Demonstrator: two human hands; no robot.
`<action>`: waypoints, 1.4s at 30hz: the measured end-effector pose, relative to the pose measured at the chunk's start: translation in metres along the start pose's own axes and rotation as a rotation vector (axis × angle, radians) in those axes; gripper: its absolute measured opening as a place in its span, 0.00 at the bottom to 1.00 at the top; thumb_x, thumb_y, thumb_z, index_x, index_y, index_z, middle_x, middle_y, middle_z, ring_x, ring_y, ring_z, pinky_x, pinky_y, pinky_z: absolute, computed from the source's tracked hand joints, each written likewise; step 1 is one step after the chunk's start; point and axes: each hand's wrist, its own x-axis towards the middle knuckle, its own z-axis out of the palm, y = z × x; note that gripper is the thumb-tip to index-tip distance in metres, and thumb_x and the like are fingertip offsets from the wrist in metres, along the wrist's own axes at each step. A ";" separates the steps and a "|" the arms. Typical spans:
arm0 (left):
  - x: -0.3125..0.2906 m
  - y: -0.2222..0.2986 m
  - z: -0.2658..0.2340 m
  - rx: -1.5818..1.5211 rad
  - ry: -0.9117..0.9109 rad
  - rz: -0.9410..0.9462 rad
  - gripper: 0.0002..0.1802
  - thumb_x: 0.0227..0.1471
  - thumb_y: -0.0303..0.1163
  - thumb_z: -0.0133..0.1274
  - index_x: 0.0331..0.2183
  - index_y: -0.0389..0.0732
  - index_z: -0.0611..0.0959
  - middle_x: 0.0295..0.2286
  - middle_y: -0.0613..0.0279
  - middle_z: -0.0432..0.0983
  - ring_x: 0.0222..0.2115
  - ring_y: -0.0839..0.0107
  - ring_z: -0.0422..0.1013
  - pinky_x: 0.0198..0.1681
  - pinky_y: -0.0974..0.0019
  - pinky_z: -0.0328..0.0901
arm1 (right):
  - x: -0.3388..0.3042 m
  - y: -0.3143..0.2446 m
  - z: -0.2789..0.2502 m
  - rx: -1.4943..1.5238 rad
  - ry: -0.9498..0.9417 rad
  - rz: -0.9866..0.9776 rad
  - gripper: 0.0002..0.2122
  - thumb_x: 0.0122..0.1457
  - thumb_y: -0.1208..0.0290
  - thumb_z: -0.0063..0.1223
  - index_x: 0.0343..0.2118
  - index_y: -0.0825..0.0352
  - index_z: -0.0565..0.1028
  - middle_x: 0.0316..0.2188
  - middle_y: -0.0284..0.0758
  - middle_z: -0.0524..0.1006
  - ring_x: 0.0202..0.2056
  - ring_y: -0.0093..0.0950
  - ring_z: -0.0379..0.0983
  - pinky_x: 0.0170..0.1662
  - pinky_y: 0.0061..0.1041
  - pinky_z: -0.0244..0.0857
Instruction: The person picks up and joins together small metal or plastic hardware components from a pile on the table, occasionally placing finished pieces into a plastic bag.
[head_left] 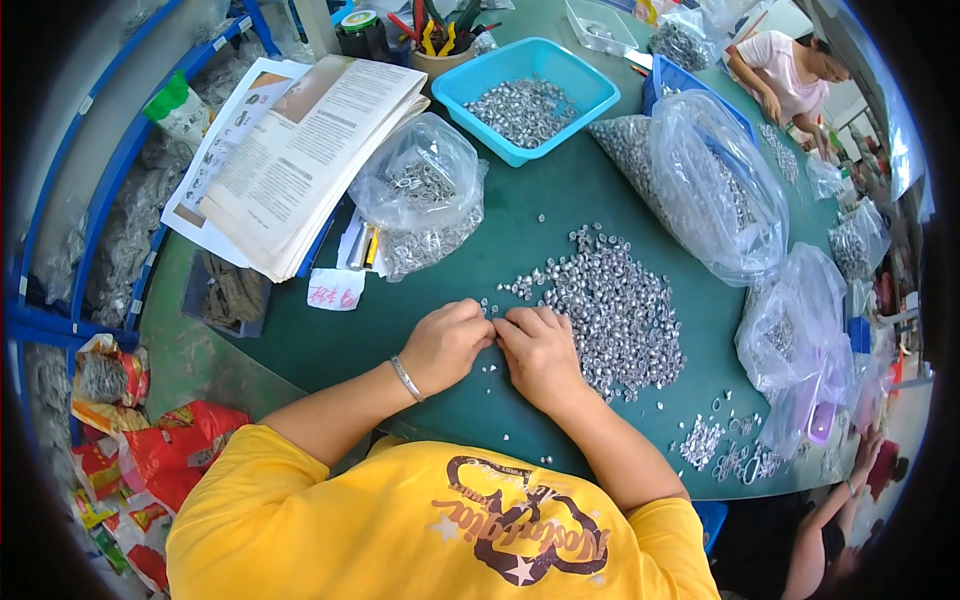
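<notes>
pinching narrowly with the left hand point(447, 345) and the right hand point(540, 352), tip to tip or nearly so, at a green table point(560, 190); impossible to tell whether holding anything, with the inner fingertips hidden. around the left wrist, a silver bangle point(405, 379). just beside the right hand, to its right and beyond, a broad heap of small, rounded silver pieces point(620, 320), spread on the tabletop. beyond the left hand, a small white slip point(336, 290) with red marks, then a clear bag point(420, 190) of metal rings, just beside a stack of printed pages point(320, 160). past the heap, a light-blue tray point(517, 155) with more metal pieces inside. farther right, a large clear bag point(720, 190) of grey parts. near the table's near edge, a patch of paler bits point(701, 443). at upper right, a person in a pink top point(785, 75).
</notes>
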 end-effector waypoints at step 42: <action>0.060 0.058 0.072 0.309 -0.443 0.339 0.43 0.43 0.57 0.48 0.53 0.37 0.60 0.56 0.43 0.42 0.58 0.49 0.40 0.54 0.39 0.40 | -0.089 0.046 -0.054 -0.395 -0.012 0.520 0.34 0.45 0.52 0.53 0.50 0.75 0.61 0.52 0.59 0.55 0.54 0.57 0.47 0.54 0.51 0.44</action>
